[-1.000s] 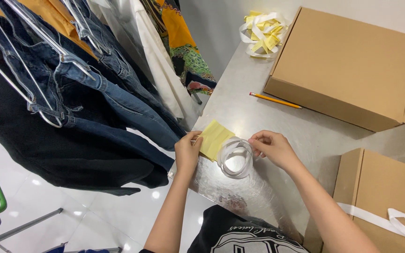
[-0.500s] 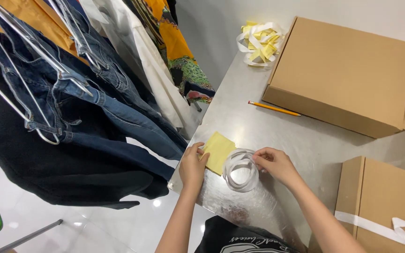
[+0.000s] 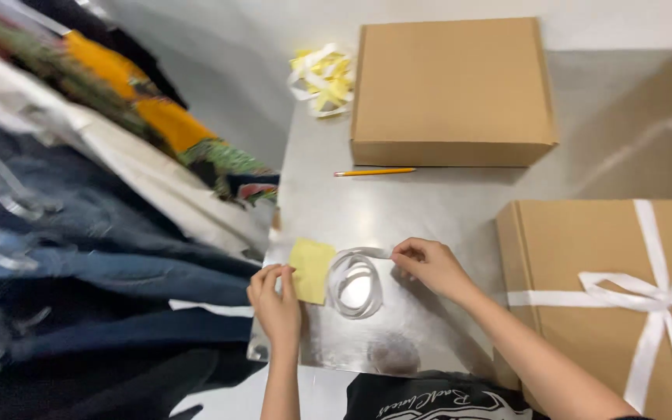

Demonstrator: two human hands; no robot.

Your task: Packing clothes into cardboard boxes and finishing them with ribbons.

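Steel tabletop (image 3: 429,202): our left hand (image 3: 276,303) pins the yellow sheet (image 3: 312,269); right hand (image 3: 429,264) pinches the white ribbon's (image 3: 354,286) end, coil lying between both hands, nearer the right.

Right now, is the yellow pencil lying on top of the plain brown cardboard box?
No, the yellow pencil lies on the shiny metal table, just in front of the plain brown cardboard box.

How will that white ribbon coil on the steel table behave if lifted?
Probably floppy: the ribbon coil lies in loose uneven loops. Likely very light, thin and flat. It may unravel, since only the right hand pinches its free end.
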